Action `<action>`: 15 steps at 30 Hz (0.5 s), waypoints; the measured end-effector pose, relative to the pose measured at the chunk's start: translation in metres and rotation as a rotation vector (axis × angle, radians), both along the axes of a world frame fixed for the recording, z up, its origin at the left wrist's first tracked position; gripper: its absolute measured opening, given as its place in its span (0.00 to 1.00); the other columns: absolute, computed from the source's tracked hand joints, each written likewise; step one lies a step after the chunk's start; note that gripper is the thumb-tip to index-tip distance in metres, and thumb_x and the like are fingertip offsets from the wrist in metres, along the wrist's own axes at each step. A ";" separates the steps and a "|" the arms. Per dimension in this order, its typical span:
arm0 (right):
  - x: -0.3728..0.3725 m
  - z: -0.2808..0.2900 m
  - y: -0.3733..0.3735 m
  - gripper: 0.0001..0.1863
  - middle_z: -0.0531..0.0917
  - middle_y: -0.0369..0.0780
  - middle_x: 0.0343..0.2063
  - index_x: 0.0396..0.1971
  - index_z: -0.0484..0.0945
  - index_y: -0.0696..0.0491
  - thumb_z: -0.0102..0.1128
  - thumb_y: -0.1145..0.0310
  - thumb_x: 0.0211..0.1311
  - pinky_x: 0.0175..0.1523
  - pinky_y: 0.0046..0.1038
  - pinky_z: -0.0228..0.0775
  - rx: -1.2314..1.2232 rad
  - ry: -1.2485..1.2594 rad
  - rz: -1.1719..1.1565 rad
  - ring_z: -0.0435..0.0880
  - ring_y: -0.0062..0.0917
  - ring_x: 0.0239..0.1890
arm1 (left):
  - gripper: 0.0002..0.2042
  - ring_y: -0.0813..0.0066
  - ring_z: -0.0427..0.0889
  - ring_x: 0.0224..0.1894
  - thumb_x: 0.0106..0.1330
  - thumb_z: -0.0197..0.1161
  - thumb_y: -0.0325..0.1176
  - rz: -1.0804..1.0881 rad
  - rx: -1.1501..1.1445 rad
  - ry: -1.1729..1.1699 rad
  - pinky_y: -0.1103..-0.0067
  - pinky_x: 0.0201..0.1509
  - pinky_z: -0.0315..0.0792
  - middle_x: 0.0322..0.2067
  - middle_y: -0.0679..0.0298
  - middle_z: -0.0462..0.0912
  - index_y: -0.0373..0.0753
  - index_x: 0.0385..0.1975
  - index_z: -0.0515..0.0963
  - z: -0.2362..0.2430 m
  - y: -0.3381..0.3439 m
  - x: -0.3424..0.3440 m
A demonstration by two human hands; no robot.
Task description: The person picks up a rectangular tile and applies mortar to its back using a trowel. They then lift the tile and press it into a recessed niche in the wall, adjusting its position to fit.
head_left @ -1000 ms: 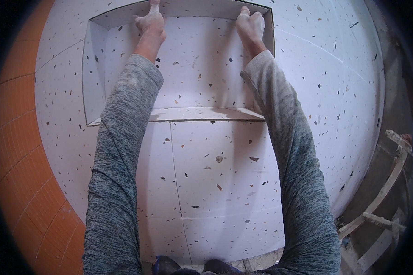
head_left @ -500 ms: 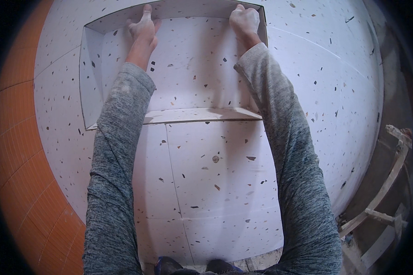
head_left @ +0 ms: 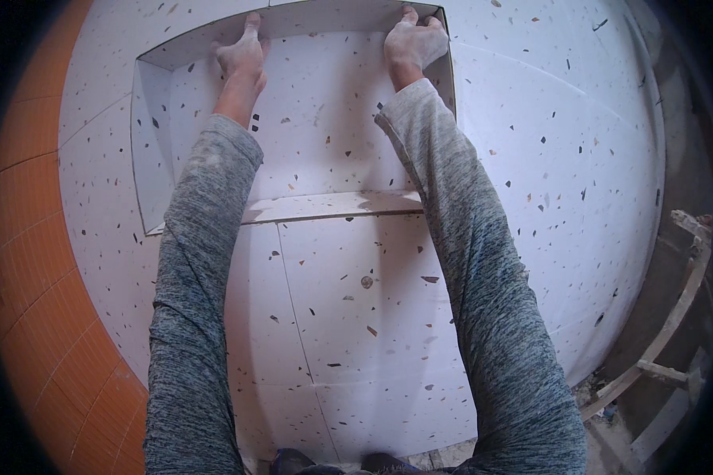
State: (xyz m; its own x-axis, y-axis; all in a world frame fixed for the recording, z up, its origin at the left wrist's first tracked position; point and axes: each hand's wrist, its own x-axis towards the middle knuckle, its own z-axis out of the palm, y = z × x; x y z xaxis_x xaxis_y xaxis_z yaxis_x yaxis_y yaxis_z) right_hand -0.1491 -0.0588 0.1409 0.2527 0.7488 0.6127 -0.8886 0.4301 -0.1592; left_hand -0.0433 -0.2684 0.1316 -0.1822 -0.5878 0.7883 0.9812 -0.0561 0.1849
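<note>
A rectangular recess (head_left: 317, 103) in a white, speckled tiled wall (head_left: 364, 317) lies in front of me, and both my arms reach up into it. My left hand (head_left: 242, 57), dusted with white, has its thumb stretched up against the recess's top panel (head_left: 321, 19); its other fingers are apart and partly hidden behind the hand. Up in the right corner, my right hand (head_left: 410, 49) points its thumb at the same panel. Its other fingers bend toward the right side panel (head_left: 451, 75). I see no tool in either hand.
Orange ribbed tiles or blocks (head_left: 36, 261) cover the surface at left. The recess's bottom ledge (head_left: 333, 205) juts below my hands. A rough wooden frame (head_left: 673, 317) stands at lower right, beside rubble. My shoes (head_left: 293, 461) show at the lower edge.
My right hand has shifted slightly left and turned, its thumb now raised from a more closed fist. The left hand stays against the top panel. The view has shifted slightly.
</note>
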 end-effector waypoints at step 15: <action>-0.010 -0.002 -0.035 0.42 0.57 0.70 0.70 0.69 0.52 0.79 0.56 0.66 0.63 0.82 0.38 0.42 0.365 -0.098 0.172 0.55 0.55 0.76 | 0.55 0.53 0.71 0.66 0.62 0.78 0.36 0.077 -0.069 0.014 0.65 0.64 0.82 0.69 0.50 0.57 0.30 0.75 0.37 0.011 -0.037 -0.034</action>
